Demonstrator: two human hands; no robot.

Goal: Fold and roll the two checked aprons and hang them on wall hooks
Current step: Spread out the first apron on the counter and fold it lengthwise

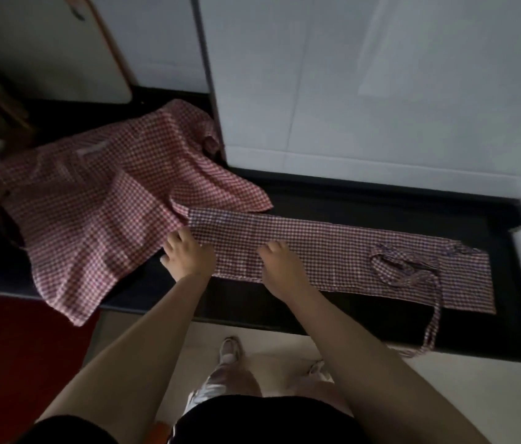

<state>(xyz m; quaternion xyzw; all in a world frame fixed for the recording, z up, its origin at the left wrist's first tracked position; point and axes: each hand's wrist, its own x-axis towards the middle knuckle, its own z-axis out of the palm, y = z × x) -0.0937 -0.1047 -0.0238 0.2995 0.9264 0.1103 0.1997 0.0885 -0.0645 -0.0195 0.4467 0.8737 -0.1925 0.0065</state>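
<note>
At the left end of the dark table (332,200), a red checked apron (99,200) is spread out loosely and rumpled, with one corner draped over the table's near edge above a red floor mat (6,354). Just beside it, touching its right side, a darker checked apron (332,251) is laid folded into a long narrow strip along the near half of the table, reaching toward the right end. The strip's left end is pressed down by the left hand (188,256), whose grip is curled onto the fabric edge. A little further right, the cloth is gripped by the right hand (281,267), fingers bent over the fold. Near the strip's right end, the apron ties (406,267) are bunched on top, and one tie is hung over the near edge.
</note>
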